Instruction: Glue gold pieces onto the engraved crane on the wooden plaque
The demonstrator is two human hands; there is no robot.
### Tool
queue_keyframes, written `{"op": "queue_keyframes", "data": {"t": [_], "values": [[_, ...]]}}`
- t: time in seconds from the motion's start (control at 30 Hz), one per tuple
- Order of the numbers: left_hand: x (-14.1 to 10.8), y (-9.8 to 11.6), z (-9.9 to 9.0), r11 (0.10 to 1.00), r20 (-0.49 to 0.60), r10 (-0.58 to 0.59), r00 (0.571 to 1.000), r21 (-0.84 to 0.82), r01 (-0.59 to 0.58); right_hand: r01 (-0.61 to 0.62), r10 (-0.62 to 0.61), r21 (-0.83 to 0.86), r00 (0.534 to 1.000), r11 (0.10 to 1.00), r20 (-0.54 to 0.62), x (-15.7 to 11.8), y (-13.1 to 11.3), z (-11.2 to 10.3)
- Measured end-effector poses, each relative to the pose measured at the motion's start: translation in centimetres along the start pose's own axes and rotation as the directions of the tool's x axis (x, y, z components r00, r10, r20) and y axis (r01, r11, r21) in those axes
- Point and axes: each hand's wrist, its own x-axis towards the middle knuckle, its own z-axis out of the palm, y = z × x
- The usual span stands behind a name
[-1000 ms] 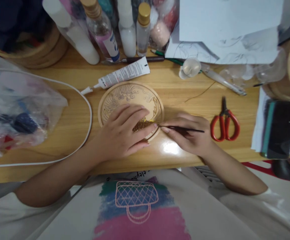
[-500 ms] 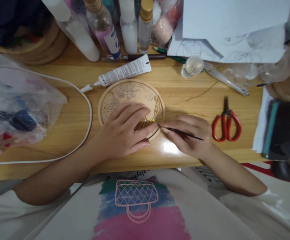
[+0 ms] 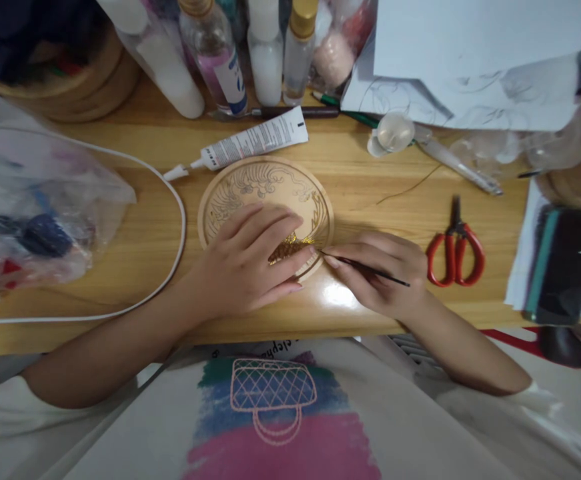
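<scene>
A round wooden plaque point(image 3: 250, 183) with line drawings of waves and curls lies on the table. Gold-coloured linework point(image 3: 290, 248) shows in its lower part, between the fingers of my left hand point(image 3: 250, 257). That hand rests over the plaque with its fingers stretched and slightly apart, hiding much of the design. My right hand point(image 3: 380, 270) pinches a slender dark tool point(image 3: 373, 268), whose kind I cannot make out. The tool's tip is at the plaque's lower right rim, close to my left fingertips.
A white glue tube point(image 3: 255, 140) lies behind the plaque. Red-handled pliers point(image 3: 455, 250) and a dark phone point(image 3: 567, 263) are to the right. Bottles point(image 3: 220, 73) and papers point(image 3: 470, 60) line the back. A white cable point(image 3: 183, 227) and plastic bag point(image 3: 45, 207) occupy the left.
The view has shifted slightly, so the table's things appear a little displaced. Both hands keep nearly the same pose, and the slender tool stays in my right hand.
</scene>
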Motion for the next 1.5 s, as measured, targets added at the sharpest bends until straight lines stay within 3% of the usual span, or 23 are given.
{"op": "queue_keyframes", "data": {"t": [0.4, 0.63, 0.97, 1.5], "values": [[-0.29, 0.13, -0.08, 0.999, -0.004, -0.043, 0.999, -0.01, 0.043, 0.009, -0.009, -0.001, 1.0, 1.0, 0.002, 0.12, -0.05, -0.09], [0.05, -0.01, 0.07, 1.0, 0.025, -0.006, 1.0, -0.015, 0.006, 0.014, -0.014, -0.025, 1.0, 1.0, 0.005, 0.12, -0.1, -0.09], [0.0, 0.08, -0.23, 1.0, -0.041, -0.005, 0.999, 0.005, 0.005, 0.037, -0.037, -0.032, 0.999, 0.999, 0.002, 0.05, 0.01, -0.01], [0.06, 0.01, -0.05, 1.0, -0.006, -0.016, 1.0, -0.016, 0.016, 0.026, -0.026, -0.041, 1.0, 0.999, 0.005, 0.1, -0.1, -0.08]]}}
